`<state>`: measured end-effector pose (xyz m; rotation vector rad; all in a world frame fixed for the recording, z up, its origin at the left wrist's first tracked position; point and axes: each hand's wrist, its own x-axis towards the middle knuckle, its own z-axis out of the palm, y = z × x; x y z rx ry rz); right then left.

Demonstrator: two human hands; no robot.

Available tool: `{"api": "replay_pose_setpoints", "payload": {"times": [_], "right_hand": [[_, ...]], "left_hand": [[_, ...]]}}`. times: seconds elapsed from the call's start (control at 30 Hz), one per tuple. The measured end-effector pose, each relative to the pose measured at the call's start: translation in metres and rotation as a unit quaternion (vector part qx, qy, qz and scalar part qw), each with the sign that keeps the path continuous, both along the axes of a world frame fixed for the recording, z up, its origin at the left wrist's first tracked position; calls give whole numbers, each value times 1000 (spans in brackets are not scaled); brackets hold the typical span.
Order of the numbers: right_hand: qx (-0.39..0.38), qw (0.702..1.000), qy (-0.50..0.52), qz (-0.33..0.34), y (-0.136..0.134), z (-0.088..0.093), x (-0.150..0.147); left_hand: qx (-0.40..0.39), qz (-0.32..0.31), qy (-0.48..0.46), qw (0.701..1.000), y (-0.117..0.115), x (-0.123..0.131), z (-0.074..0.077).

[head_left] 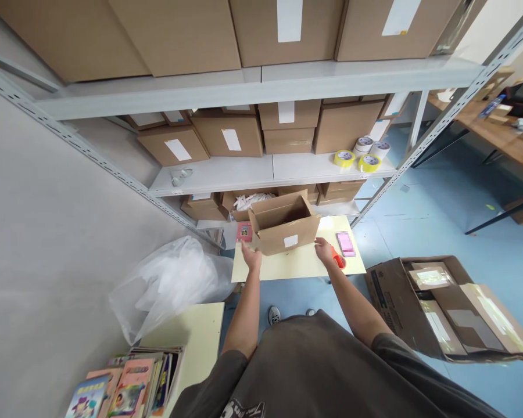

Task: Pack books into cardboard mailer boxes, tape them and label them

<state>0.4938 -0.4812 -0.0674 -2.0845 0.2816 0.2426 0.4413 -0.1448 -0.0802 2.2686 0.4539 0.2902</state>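
An open cardboard box (pixel 283 223) with a white label stands on a cream tabletop (pixel 287 264), its flaps up. My left hand (pixel 251 256) rests against the box's near left corner, and its grip is hard to make out. My right hand (pixel 325 251) sits by the box's near right side, closed around a red-handled tool (pixel 338 259) whose other end is hidden. A pink packet (pixel 346 244) lies just beyond that hand. A red-covered book (pixel 244 232) lies partly behind the box, left of it.
Grey metal shelves (pixel 261 87) hold sealed cartons and tape rolls (pixel 366 154) ahead. A clear plastic bag (pixel 169 287) lies to the left. Below it, a second table (pixel 196 331) holds stacked picture books (pixel 133 386). An opened carton (pixel 440 307) sits on the blue floor to the right.
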Motion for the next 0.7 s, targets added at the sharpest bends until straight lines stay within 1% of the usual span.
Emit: {"api": "replay_pose_setpoints", "payload": {"times": [0.03,0.07,0.1,0.13,0.2,0.23,0.27,0.3,0.33,0.4,0.43,0.53,0.57,0.63,0.7], "right_hand": [[1,999,-46,-8,0,7,6],[8,995,-98,-8,1,17,14],[19,988,-152,2,4,27,25],[31,980,-196,28,9,39,37],[39,961,-255,96,25,63,65],[34,954,-265,137,33,73,79],[23,948,-262,180,41,82,92],[4,943,-250,219,47,88,103],[-21,940,-235,247,51,91,112],[-80,932,-214,280,50,92,123],[-109,927,-212,288,46,90,125],[-184,914,-205,299,24,81,125],[-204,914,-183,299,17,78,124],[-238,916,-102,306,3,74,123],[-264,904,-7,336,-6,69,121]], "left_hand": [[7,72,-32,997,3,4,13],[11,123,-67,990,5,11,28],[14,128,-94,987,6,21,45],[18,97,-111,989,5,33,61],[34,-7,-113,993,1,60,91],[48,-55,-99,992,-1,73,103],[63,-100,-68,991,-2,84,111],[76,-139,-15,987,-3,92,116],[86,-164,45,982,-2,97,118],[107,-191,145,965,1,97,113],[118,-196,175,957,3,94,109],[138,-208,214,945,11,83,92],[136,-211,229,940,14,81,88],[128,-232,271,925,19,78,81],[128,-273,301,905,23,76,75]]}}
